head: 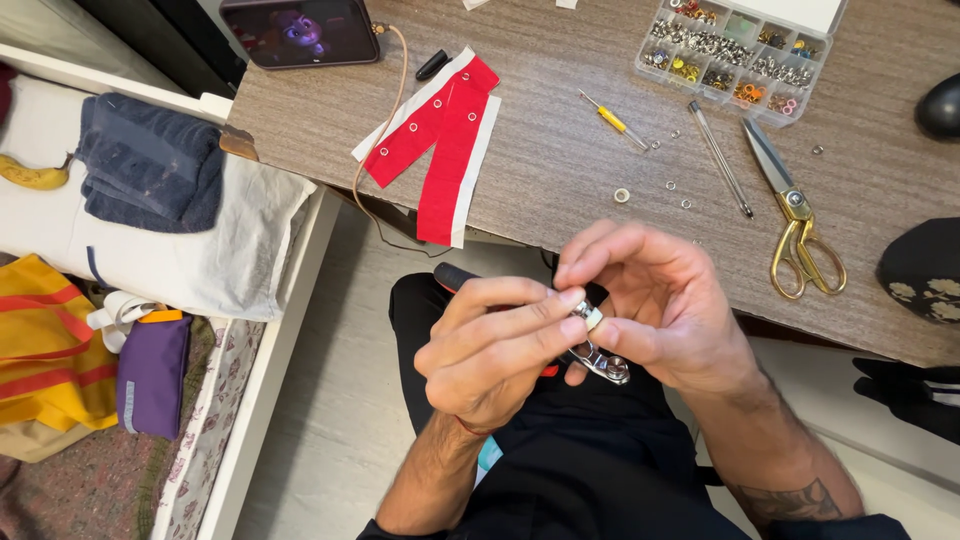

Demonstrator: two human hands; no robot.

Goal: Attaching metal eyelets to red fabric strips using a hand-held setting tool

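Both hands [590,320] around metal pliers [598,358]

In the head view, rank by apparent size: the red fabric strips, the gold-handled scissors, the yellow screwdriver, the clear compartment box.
1. Red fabric strips and clear compartment box: similar, box partly cropped, so unranked.
2. Gold-handled scissors.
3. Yellow screwdriver, smallest.

a brown wood-grain desk [560,150] spans beyond the hands; below them, pale floor [340,400]. far to their left, a white bed frame [270,350] holds white bedding [200,260].
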